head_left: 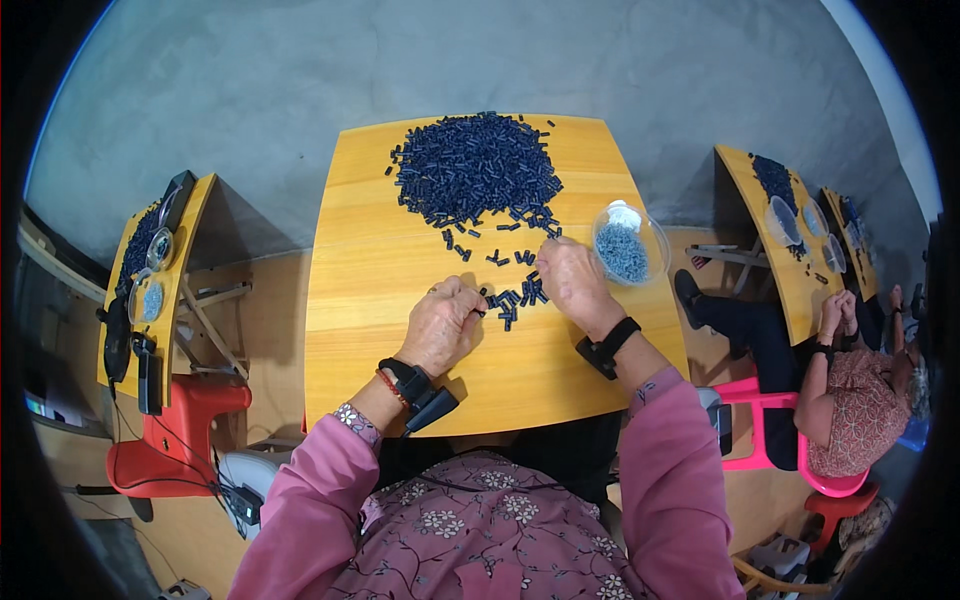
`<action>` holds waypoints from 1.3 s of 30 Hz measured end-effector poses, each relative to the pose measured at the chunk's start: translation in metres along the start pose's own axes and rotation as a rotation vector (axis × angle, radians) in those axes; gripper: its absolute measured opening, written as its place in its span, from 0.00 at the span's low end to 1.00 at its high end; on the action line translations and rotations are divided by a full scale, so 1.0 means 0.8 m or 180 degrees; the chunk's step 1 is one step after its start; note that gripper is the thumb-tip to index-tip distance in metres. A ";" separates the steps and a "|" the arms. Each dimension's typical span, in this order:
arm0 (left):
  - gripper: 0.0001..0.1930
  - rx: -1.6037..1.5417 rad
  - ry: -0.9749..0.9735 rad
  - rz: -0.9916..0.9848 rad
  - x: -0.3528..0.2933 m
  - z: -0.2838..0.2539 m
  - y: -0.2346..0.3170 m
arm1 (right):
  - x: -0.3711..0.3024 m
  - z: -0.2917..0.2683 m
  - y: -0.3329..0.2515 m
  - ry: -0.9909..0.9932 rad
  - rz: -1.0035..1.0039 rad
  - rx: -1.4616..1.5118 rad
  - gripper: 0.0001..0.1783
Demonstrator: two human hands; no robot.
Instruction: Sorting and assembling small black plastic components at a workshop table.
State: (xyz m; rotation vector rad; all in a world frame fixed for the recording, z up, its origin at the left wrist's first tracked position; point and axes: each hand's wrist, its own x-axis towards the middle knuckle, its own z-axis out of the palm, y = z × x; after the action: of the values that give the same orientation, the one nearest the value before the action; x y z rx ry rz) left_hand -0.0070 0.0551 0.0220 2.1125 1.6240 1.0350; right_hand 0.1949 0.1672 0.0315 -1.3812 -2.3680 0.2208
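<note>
My left hand (pixel 440 328) is closed in a pinch above the table, with a small black cylinder-shaped piece (pixel 482 313) at its fingertips. My right hand (pixel 574 284) is closed too, its fingertips hidden, so what it grips cannot be made out. Between the hands lies a loose cluster of small black pieces (pixel 508 305). Beyond them spreads a big heap of the same pieces (pixel 475 165). Just right of my right hand stands a round clear plastic tub (pixel 660 248) holding tiny grey-blue parts (pixel 620 252) and something white.
The yellow wooden table (pixel 370 270) backs onto a grey wall (pixel 480 60). To the right, another person (pixel 855 410) sits at a similar table (pixel 745 205) with black pieces and clear tubs. At left are another table (pixel 190 270) and a red stool (pixel 190 430) with cables.
</note>
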 end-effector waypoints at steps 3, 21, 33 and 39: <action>0.08 0.0032 -0.0002 0.0002 0.000 -0.001 0.000 | -0.002 0.003 0.005 0.0118 -0.0170 0.0082 0.04; 0.05 -0.3031 0.0538 -0.1283 -0.027 0.019 0.011 | 0.001 0.000 -0.002 0.0303 -0.0158 0.0663 0.03; 0.06 -0.3733 0.0744 -0.1406 -0.030 0.020 0.003 | 0.002 0.007 0.001 0.0550 -0.0197 0.0829 0.02; 0.05 -0.3871 0.0733 -0.1385 -0.029 0.019 0.000 | 0.004 0.005 -0.003 0.0319 -0.0463 0.0788 0.04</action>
State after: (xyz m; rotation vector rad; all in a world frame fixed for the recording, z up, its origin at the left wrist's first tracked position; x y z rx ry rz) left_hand 0.0012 0.0364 0.0026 0.8279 0.9664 1.5509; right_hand 0.1903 0.1690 0.0297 -1.0764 -2.2583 0.3800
